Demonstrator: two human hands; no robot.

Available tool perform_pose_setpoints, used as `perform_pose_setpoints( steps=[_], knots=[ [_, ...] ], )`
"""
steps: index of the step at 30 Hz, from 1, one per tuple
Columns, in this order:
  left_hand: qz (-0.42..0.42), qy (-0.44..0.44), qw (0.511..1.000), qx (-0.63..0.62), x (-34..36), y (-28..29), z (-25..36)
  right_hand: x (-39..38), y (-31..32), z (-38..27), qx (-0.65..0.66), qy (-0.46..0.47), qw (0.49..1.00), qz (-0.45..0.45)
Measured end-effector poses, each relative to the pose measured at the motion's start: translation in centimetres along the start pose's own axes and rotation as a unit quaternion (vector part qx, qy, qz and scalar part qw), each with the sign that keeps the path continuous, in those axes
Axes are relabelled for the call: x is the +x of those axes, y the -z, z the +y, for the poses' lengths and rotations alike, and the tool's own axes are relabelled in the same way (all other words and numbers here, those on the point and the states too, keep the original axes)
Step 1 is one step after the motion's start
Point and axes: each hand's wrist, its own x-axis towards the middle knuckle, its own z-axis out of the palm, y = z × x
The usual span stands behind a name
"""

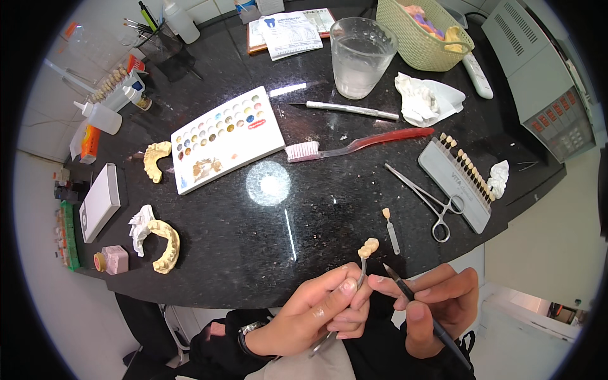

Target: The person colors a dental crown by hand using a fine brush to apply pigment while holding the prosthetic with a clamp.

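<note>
Near the table's front edge, my left hand (304, 313) is closed around a curved metal clamp (363, 269). At the clamp's upper tip sits a small cream dental bridge (368, 247), a few tooth shapes joined together. To its right, my right hand (443, 304) pinches a thin dark brush (442, 330) like a pen. The brush's pointed tip stands close to the bridge, apart from it. Just beyond lies a single shade-guide tooth (391, 231) on a metal tab. A white palette (228, 142) with several coloured wells rests farther back, to the left.
A red-handled toothbrush (354, 145), a knife-like tool (351, 110) and a glass of water (363, 60) stand or lie beyond. On the right are scissor-handled forceps (430, 202) and a tooth shade guide (456, 183). Dental casts (166, 247) lie left.
</note>
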Motion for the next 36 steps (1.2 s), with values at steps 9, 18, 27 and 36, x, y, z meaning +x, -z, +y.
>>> perform_pose_setpoints(
  steps=[9, 18, 27, 36],
  knots=[
    [-0.065, -0.015, 0.996, -0.064, -0.44, 1.2, -0.29, 0.08, -0.56, 0.54, 0.01, 0.026, 0.999, -0.016],
    [-0.068, -0.04, 0.997, 0.004, -0.86, 1.27, 0.01, 0.51, -0.26, 0.78, 0.012, 0.098, 0.988, -0.121],
    [-0.054, -0.033, 0.997, 0.041, -0.97, 1.29, 0.43, 0.56, -0.49, 0.51, 0.005, 0.074, 0.99, -0.118],
    [-0.042, -0.023, 0.998, 0.033, -0.94, 1.08, 0.57, 0.6, -0.48, 0.44, 0.011, 0.072, 0.99, -0.124]
  ],
)
